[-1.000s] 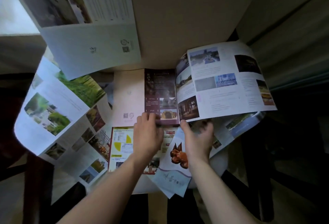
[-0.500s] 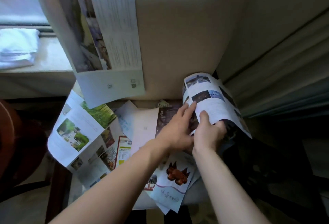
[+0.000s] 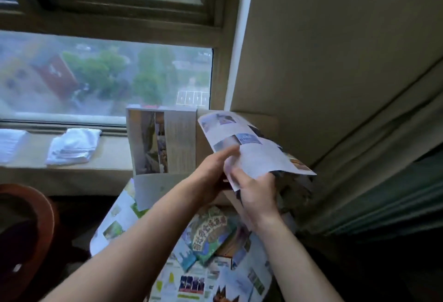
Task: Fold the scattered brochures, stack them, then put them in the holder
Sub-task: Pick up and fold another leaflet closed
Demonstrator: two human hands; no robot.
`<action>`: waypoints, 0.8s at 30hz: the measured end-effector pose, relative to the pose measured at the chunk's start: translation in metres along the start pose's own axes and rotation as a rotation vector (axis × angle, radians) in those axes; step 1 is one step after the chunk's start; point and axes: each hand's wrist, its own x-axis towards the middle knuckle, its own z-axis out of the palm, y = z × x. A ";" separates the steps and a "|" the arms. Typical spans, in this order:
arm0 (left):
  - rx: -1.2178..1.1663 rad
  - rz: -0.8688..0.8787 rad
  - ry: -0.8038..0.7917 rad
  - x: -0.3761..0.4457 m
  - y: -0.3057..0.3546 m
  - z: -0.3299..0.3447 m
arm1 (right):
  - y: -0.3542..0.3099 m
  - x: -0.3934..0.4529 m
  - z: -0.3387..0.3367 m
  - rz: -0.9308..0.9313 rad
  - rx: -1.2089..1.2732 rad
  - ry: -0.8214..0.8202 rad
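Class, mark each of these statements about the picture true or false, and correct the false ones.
1. Both hands hold one brochure in the air. True.
2. The left hand rests on the windowsill. False: it holds the brochure's left edge.
3. A folded white cloth lies on the windowsill. True.
4. The right hand is empty. False: its grip is on the brochure's lower edge.
5. Other brochures lie spread out below the hands. True.

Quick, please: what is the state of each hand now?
Left hand: holds the brochure, its fingers against the near side.
Right hand: grips the same brochure at its lower edge.
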 end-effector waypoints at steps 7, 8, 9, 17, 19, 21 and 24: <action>-0.003 0.097 0.297 -0.027 0.029 -0.028 | -0.007 -0.013 0.008 0.219 0.153 0.209; 0.014 0.108 0.310 -0.031 0.031 -0.034 | -0.009 -0.014 0.004 0.180 0.084 0.290; 0.040 0.124 0.316 -0.034 0.032 -0.040 | -0.010 -0.016 0.000 0.095 -0.026 0.338; 0.419 0.324 0.171 -0.059 0.036 -0.036 | -0.017 -0.024 0.018 -0.403 -0.808 -0.249; 0.403 0.363 0.104 -0.065 0.041 -0.035 | -0.019 -0.022 0.023 -0.327 -0.729 -0.341; 0.452 0.407 -0.027 -0.072 0.044 -0.033 | -0.020 -0.019 0.024 -0.285 -0.646 -0.390; 0.586 0.469 -0.162 -0.078 0.037 -0.019 | -0.025 -0.013 0.030 -0.206 -0.518 -0.393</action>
